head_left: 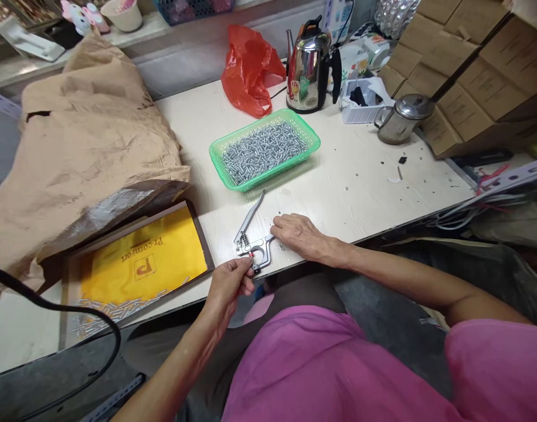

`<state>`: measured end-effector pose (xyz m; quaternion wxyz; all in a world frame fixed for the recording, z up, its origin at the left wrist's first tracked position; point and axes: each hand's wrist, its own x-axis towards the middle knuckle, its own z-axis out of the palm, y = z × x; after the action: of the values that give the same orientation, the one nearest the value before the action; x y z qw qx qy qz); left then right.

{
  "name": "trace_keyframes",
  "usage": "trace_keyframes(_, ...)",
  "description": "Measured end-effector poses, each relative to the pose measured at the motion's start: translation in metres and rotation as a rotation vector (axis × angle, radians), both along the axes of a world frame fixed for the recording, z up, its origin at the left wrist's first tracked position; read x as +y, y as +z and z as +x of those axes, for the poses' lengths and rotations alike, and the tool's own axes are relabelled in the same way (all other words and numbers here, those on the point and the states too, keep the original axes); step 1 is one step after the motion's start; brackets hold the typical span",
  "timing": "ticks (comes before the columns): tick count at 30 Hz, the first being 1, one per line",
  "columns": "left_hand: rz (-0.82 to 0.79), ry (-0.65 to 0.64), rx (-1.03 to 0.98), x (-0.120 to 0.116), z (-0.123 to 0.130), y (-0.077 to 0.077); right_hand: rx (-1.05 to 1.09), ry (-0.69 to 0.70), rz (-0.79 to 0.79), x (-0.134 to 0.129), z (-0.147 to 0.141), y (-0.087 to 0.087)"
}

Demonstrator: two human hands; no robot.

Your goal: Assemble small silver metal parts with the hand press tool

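Metal hand pliers [249, 221] with a spring and a wide C-shaped jaw lie near the table's front edge, one handle angled up and away. My right hand [298, 235] is closed around the other handle, which its fingers mostly hide. At the jaw my left hand [230, 280] pinches with thumb and forefinger, beside a small red part [251, 255] of the pliers. Whatever sits between those fingertips is too small to make out. Beyond the pliers stands a green plastic basket [315, 142] full of small metal pins [264, 151].
On the left, a shallow box [201, 237] with a yellow lining holds loose metal pins, beside a large brown paper sack [88, 135]. Toward the back are a red plastic bag [248, 70], a steel kettle [310, 73], a lidded pot [400, 120] and stacked cartons [466, 111].
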<state>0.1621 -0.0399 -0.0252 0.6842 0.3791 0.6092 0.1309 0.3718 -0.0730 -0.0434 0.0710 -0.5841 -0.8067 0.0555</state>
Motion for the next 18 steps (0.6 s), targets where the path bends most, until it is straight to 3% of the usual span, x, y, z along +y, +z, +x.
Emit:
trace_keyframes(7, -0.053, 0.045, -0.002, 0.001, 0.004, 0.002, -0.007, -0.002, -0.023, 0.0, -0.001, 0.005)
trace_keyframes(11, -0.007, 0.053, -0.024, -0.004, 0.002, -0.002, -0.004, -0.007, -0.038, 0.0, -0.001, 0.008)
trace_keyframes(18, 0.016, -0.015, 0.037, -0.007, 0.002, 0.0, -0.019, -0.026, -0.079, -0.001, -0.005, 0.01)
